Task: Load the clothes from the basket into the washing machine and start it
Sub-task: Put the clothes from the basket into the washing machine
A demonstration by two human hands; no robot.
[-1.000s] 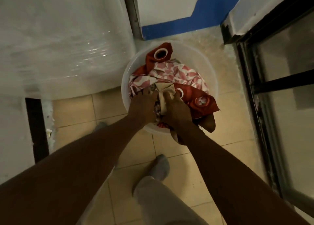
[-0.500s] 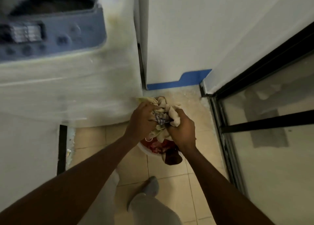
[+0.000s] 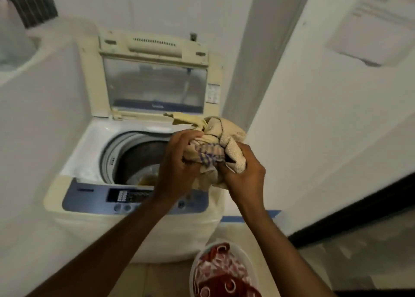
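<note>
A bundle of beige cloth point(image 3: 224, 135) with a blue checked patch is held up over the right edge of the washing machine point(image 3: 89, 153). My left hand point(image 3: 177, 164) grips the bundle from the left and my right hand point(image 3: 243, 173) grips it from the right. The machine's lid point(image 3: 155, 83) stands open, and something yellowish lies at the bottom of the dark drum point(image 3: 143, 159). The white basket point(image 3: 195, 272) sits on the floor at the lower right, with red and pink patterned clothes point(image 3: 222, 272) in it.
The blue control panel point(image 3: 94, 198) with buttons runs along the machine's front edge. A white wall point(image 3: 325, 126) and a dark-framed glass door point(image 3: 359, 240) close in the right side. A white ledge point(image 3: 33, 76) borders the machine on the left.
Both hands lifted the beige bundle out of the basket and up to the height of the machine's opening. The view tilted up from the floor to the open machine.
</note>
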